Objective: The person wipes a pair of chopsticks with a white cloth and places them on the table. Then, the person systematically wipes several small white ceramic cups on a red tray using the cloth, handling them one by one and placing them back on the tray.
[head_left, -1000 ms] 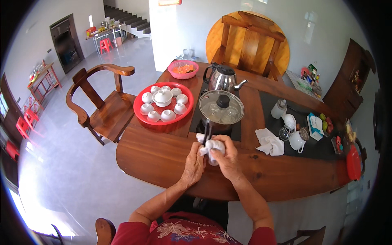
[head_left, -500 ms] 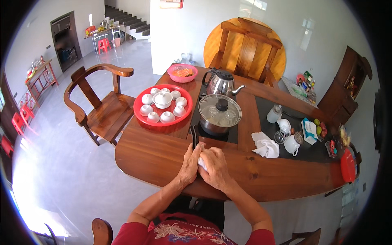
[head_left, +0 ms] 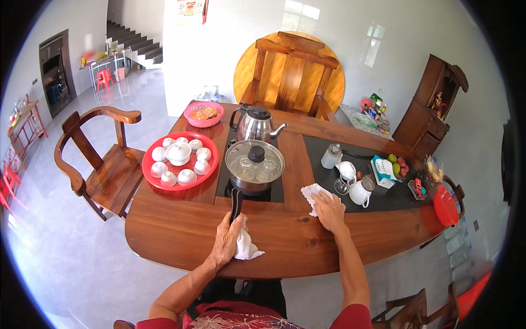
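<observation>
My left hand is closed round a long slim black object that looks like a handle. A bunched white cloth is gripped along with it and hangs onto the wooden table. The black object's upper end comes up to the near side of a steel pot with a glass lid; I cannot tell whether they are joined. To the right, my right hand has its fingers on another white cloth, lying at the edge of the dark inlay. Its fingertips are bent into the fabric.
Left of the pot, a red tray bears several white cups and a lidded bowl. Behind stand a steel kettle and a pink basket. White jugs, a tissue pack and fruit occupy the right inlay.
My hands, together at the first cloth before, are now apart. The right has moved right and onto the second cloth. The left still holds the black object and first cloth. The view has shifted.
</observation>
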Tool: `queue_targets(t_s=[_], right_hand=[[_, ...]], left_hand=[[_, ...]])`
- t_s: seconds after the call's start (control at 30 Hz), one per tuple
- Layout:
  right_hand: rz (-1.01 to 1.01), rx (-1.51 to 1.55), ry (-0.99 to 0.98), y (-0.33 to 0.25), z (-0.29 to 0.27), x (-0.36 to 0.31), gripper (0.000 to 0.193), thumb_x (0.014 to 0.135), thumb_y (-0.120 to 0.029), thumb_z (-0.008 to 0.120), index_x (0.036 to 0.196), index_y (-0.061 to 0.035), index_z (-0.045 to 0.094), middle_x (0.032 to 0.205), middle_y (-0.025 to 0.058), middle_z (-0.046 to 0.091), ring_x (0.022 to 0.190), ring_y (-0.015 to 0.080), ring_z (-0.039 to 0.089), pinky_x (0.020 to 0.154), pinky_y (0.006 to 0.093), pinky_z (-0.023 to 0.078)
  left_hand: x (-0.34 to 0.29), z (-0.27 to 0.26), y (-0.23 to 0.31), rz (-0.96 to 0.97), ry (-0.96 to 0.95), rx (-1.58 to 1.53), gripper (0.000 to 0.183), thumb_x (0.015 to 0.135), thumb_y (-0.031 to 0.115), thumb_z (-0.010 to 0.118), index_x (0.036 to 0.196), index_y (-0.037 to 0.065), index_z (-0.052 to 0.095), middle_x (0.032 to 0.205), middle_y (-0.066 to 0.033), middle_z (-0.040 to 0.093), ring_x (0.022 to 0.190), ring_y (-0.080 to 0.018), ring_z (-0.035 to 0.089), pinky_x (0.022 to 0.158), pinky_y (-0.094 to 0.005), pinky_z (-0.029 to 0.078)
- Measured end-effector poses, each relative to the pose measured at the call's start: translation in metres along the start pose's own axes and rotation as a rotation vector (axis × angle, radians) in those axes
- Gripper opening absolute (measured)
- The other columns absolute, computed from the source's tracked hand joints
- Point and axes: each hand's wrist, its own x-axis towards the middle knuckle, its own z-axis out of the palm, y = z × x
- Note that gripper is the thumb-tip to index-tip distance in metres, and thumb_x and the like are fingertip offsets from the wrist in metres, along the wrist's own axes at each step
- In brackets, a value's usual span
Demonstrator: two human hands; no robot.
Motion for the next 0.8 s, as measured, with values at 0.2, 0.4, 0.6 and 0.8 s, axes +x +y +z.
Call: queue_targets(t_s=[0.2,0.4,0.6,0.8], right_hand=[[-0.071,0.159,0.079,0.058,-0.026,-0.060,0.021,0.082,-0.002,0.054,0.100,-0.0046,0.065,0.108,0.0145,0.061,0.103,0.0344,0.054,0.090,0.0426,0.043],[0.392,0.058,0.046,0.123,-0.060,-0.088,0.007,0.080,-0.002,0.053,0.084,-0.0015,0.058,0.097,0.0145,0.060,0.092,0.0340,0.055,0.081,0.0428,0.043],[0.379,-0.150,0.164,0.179,-0.020,-0.086,0.024,0.079,-0.003,0.054,0.102,-0.0037,0.060,0.112,0.0142,0.059,0.107,0.0350,0.052,0.089,0.0415,0.041],[0.518,-0.389,0.518,0.131,-0.053,-0.074,0.034,0.087,-0.020,0.053,0.118,-0.0052,0.056,0.126,0.0120,0.055,0.119,0.0347,0.048,0.096,0.0494,0.034]], left_hand=[[0.000,0.000,-0.004,-0.076,0.031,-0.135,0.021,0.097,0.025,0.054,0.104,0.005,0.054,0.078,0.0031,0.053,0.067,-0.0043,0.047,0.058,-0.0207,0.041],[-0.002,-0.005,0.002,-0.009,0.030,0.034,0.049,0.079,0.031,0.076,0.108,0.005,0.046,0.089,-0.0017,0.049,0.082,-0.0095,0.047,0.073,-0.0260,0.044],[-0.004,-0.005,-0.004,0.006,-0.049,0.128,0.047,0.078,0.006,0.068,0.116,0.005,0.040,0.090,-0.0015,0.051,0.085,-0.0101,0.051,0.078,-0.0280,0.045],[0.004,-0.013,-0.008,-0.001,0.013,-0.210,0.044,0.091,0.016,0.054,0.130,0.001,0.042,0.105,-0.0078,0.061,0.098,-0.0157,0.059,0.087,-0.0297,0.047]])
